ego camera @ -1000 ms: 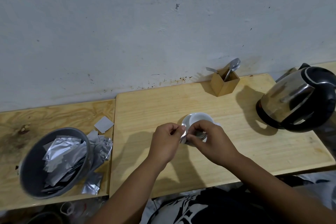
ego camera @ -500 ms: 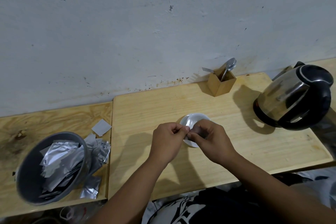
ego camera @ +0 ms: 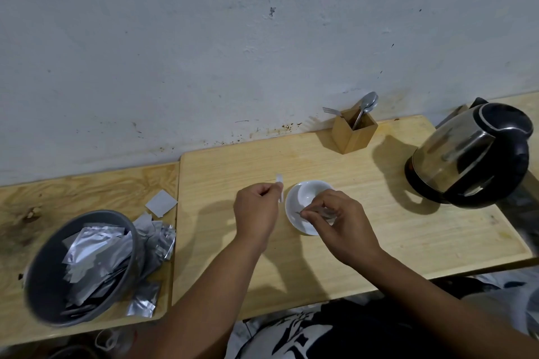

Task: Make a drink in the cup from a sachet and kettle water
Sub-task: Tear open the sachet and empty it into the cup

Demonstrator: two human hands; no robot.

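Note:
A white cup [ego camera: 311, 192] stands on a white saucer [ego camera: 295, 214] in the middle of the light wooden table [ego camera: 408, 230]. My right hand [ego camera: 341, 221] pinches a silver sachet [ego camera: 319, 211] over the saucer, just in front of the cup. My left hand [ego camera: 256, 214], to the left of the saucer, pinches a thin torn-off strip [ego camera: 280, 187] that sticks up from its fingers. The steel and black kettle [ego camera: 472, 154] stands at the table's right side, apart from both hands.
A wooden holder [ego camera: 354, 132] with a spoon and a fork stands by the wall behind the cup. On the lower table at left, a tilted grey bin [ego camera: 49, 280] holds several silver sachets, with more sachets [ego camera: 154, 242] lying beside it.
My hands were together on the sachet in front of the cup; now they have parted, the left one pulling away leftward with a torn strip, the right keeping the sachet.

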